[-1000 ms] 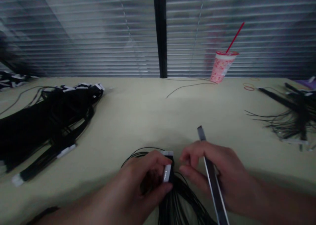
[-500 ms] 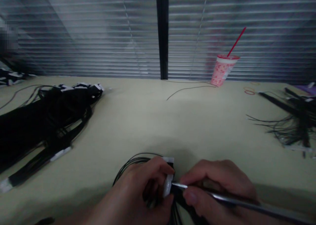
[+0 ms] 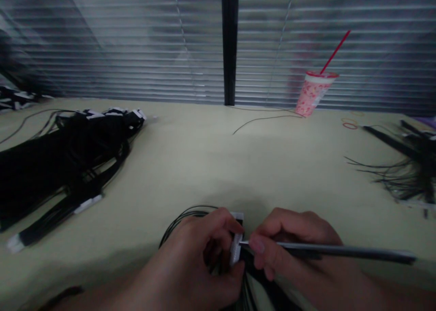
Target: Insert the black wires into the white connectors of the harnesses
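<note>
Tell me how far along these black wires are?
Done-looking: the black wire bundle at left, with white ends. In hand: the left hand holds a white connector while the right hand presses a thin metal tool to it. Left: probably the loose wire pile at right.

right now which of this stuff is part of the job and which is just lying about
In use:
left hand holding a white connector on a bundle of thin black wires
right hand holding a slim metal tool, its tip at the connector

Lying about:
black wire bundles at left
wire bundle at right
loose black wire
rubber bands
pink patterned cup with red straw
</note>
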Demonstrator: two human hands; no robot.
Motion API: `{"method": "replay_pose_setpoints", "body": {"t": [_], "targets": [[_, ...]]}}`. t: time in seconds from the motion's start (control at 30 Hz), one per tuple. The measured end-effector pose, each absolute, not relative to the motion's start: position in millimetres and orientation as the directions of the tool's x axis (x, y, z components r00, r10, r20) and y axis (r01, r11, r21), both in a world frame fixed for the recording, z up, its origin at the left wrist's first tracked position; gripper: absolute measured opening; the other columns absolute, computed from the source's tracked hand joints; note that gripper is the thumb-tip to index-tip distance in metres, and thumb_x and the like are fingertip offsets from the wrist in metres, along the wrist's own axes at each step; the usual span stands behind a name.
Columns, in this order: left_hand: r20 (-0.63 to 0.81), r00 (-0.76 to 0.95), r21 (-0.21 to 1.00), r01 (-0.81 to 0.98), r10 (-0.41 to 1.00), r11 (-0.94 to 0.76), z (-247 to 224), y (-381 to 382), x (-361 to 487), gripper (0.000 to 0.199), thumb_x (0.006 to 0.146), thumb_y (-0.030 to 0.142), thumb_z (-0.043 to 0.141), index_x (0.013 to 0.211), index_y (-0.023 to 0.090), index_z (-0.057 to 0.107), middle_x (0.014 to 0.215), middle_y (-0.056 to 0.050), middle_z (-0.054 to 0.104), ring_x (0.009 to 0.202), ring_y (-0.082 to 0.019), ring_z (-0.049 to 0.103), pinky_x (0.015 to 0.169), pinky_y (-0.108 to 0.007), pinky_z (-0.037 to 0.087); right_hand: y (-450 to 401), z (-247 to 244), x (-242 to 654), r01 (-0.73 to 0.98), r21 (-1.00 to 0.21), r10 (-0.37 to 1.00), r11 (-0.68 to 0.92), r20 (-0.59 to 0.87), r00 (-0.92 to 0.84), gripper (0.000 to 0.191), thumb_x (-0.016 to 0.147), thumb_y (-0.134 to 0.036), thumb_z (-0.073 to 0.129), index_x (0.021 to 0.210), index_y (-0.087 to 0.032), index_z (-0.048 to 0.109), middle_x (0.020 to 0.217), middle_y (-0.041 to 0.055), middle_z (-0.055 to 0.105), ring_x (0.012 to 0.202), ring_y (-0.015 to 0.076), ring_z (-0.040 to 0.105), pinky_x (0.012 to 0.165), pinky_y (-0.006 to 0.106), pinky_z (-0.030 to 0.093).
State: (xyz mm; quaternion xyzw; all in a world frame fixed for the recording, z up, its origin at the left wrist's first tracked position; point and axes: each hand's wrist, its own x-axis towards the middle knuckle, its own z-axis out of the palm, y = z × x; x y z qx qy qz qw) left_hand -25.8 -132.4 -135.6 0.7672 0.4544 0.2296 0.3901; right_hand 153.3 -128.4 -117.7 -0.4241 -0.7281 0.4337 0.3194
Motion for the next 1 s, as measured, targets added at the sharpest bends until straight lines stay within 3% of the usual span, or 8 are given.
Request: {"method": "replay_pose_setpoints", "body": {"t": [0.2,0.47,0.67,0.83,1.0], "targets": [[0.030,0.467,0.826,0.486,0.884,-0.285,-138.0,-133.2,-26.1,0.015,0.069,0.013,0.049,0.082,0.020,0.051,0.060,0.004,0.055,0.049,-0.007,0.048,0.041,-0.014,0.034,-130.2,-116.3,153.0,0.393,-0.868,0.883,0.304,0.102,-0.458,0.022,0.083,-0.031,0.046,0.070,-0.017,0.058,0.060,-0.0005,0.058,0.054,0.0081,0.053,0.045,0.015,0.041],[0.074,0.458,0.821,0.476,0.886,-0.314,-144.6,-134.9,-27.5,0.023,0.067,0.009,0.050,0.087,0.021,0.050,0.068,0.003,0.058,0.053,-0.008,0.051,0.047,-0.015,0.038,-123.1,-108.9,151.1,0.401,-0.733,0.801,0.550,0.329,-0.500,0.024,0.083,-0.023,0.045,0.067,-0.016,0.061,0.065,0.0022,0.062,0.057,0.0097,0.056,0.050,0.018,0.043],[0.092,0.494,0.790,0.493,0.864,-0.366,-142.4,-131.7,-30.1,0.020,0.069,0.011,0.050,0.086,0.021,0.050,0.067,0.003,0.057,0.052,-0.008,0.050,0.046,-0.017,0.037,-120.0,-104.6,148.9,0.469,-0.729,0.803,0.499,0.185,-0.567,0.020,0.083,-0.023,0.048,0.070,-0.016,0.062,0.063,-0.0007,0.059,0.057,0.0080,0.054,0.054,0.018,0.041],[0.110,0.499,0.778,0.495,0.860,-0.387,-145.6,-130.8,-29.4,0.017,0.069,0.011,0.050,0.083,0.021,0.048,0.066,0.003,0.056,0.050,-0.008,0.048,0.045,-0.017,0.035,-119.7,-118.1,146.4,0.393,-0.730,0.775,0.559,0.293,-0.559,0.027,0.084,-0.028,0.048,0.061,-0.015,0.054,0.056,-0.0042,0.048,0.052,0.0037,0.046,0.051,0.016,0.035],[0.107,0.497,0.774,0.501,0.861,-0.386,-148.1,-130.9,-27.5,0.015,0.069,0.011,0.049,0.081,0.020,0.046,0.066,0.003,0.056,0.049,-0.008,0.047,0.043,-0.018,0.033,-118.4,-125.0,143.8,0.381,-0.725,0.768,0.574,0.314,-0.558,0.028,0.084,-0.029,0.049,0.060,-0.015,0.053,0.055,-0.0048,0.047,0.052,0.0031,0.045,0.051,0.015,0.033]]}}
